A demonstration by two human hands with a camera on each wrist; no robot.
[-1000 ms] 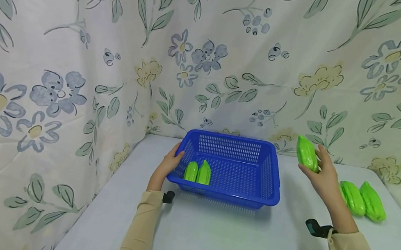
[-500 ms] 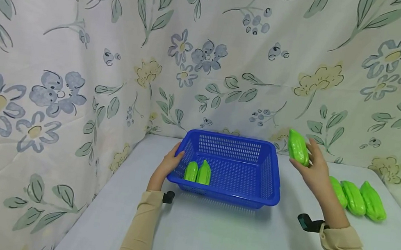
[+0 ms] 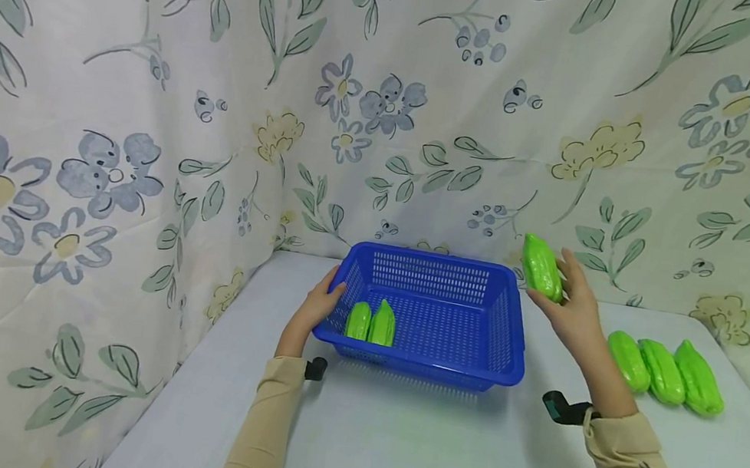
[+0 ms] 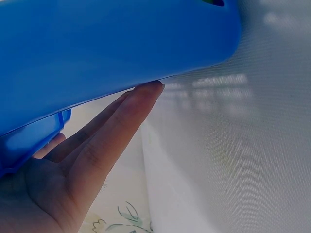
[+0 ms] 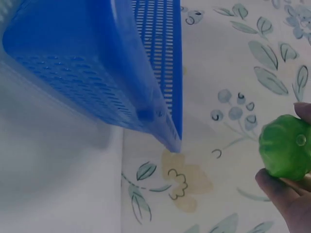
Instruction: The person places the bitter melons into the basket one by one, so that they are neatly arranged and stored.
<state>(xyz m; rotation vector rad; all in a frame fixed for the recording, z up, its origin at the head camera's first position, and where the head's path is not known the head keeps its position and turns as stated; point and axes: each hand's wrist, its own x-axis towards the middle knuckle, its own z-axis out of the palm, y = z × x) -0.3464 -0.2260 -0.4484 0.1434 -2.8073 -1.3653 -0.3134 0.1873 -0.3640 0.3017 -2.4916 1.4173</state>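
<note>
A screened work corner; whether in a home or a studio cannot be told; flower-printed cloth (image 3: 458,112) hangs beyond the right hand (image 3: 573,307) and its grip, and to the left of the left hand (image 3: 316,307); a plain white table (image 3: 412,454) spreads beneath both.
</note>
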